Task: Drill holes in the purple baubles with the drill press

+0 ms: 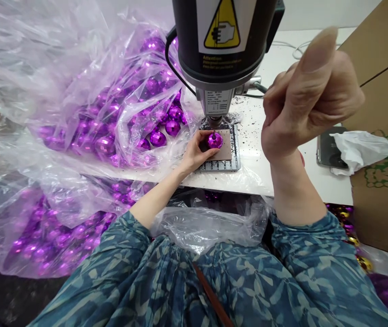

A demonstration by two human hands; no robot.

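My left hand (195, 152) pinches a shiny purple faceted ball ornament (215, 141) between thumb and fingers. The ball rests on a flat brownish board (227, 147), which lies on the slotted metal base (235, 159) of a bench drill press (226, 59). Directly over the ball is the drill's chuck (215, 121); whether the bit touches the ball is too small to tell. My right hand (309, 95), raised at the right, is closed around the end of the press's lever (260, 87), with most of the grip hidden by the fingers.
Clear plastic bags (78, 91) full of purple balls (158, 138) cover the left side. Dark shavings litter the white table (255, 159). A phone (330, 147) lies partly under crumpled white tissue (360, 150), beside a cardboard box (384, 113). Clear plastic (207, 227) covers my lap.
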